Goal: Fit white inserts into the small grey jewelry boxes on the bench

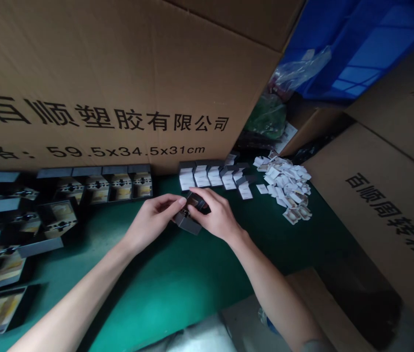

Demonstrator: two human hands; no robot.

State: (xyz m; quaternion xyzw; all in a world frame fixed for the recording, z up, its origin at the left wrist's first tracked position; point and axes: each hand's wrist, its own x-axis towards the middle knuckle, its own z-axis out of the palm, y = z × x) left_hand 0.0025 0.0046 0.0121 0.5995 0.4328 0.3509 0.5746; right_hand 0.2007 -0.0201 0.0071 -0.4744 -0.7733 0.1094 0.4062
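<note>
A small dark hinged box (189,224) is between my two hands, above the green table (148,283). My left hand (155,215) grips its left side, thumb along the top. From the other side my right hand (216,211) has its fingers wrapped over the box's far and right edges. The box stands open, and its inside is partly hidden by my fingers. Just beyond my hands sit several boxes with white inserts (200,176). Right of these lies a heap of small white pieces (287,183).
Open dark boxes with yellowish linings (121,188) stand in rows on the left. A large printed cardboard carton (119,73) walls off the back. More cartons (386,195) rise at the right, with a blue crate (361,54) and plastic bags (269,115) behind.
</note>
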